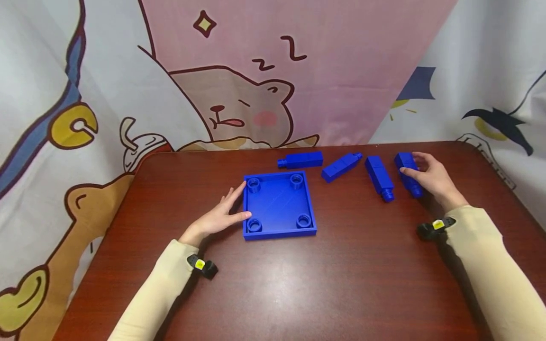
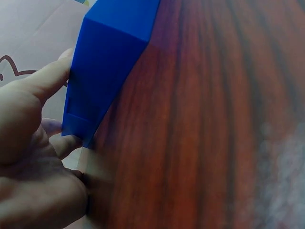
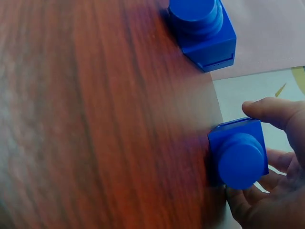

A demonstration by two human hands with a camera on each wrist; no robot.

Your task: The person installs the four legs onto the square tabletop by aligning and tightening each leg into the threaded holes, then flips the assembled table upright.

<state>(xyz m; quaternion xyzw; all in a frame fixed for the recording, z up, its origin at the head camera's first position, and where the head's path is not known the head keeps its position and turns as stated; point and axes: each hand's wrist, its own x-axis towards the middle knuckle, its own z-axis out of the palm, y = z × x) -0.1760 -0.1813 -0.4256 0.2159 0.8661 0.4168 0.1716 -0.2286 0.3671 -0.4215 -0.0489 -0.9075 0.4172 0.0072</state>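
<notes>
A square blue tabletop panel (image 1: 279, 203) lies on the table, its raised rim upward and a round socket in each corner. My left hand (image 1: 217, 215) touches its left side with fingers spread, the thumb at the near-left rim; the left wrist view shows the panel's side (image 2: 105, 57) against the thumb. At the right, my right hand (image 1: 435, 177) holds a blue table leg (image 1: 405, 163), a square bar with a round end. Its thumb rests on top and its fingers lie along the far side. The leg's round end (image 3: 240, 162) faces the wrist camera.
Left of the held leg lies another blue leg (image 1: 377, 175), round end toward me. Two more, a slanted leg (image 1: 341, 166) and a sideways leg (image 1: 303, 160), lie behind and right of the panel. A cartoon-printed curtain (image 1: 341, 71) hangs behind the brown table (image 1: 341, 274).
</notes>
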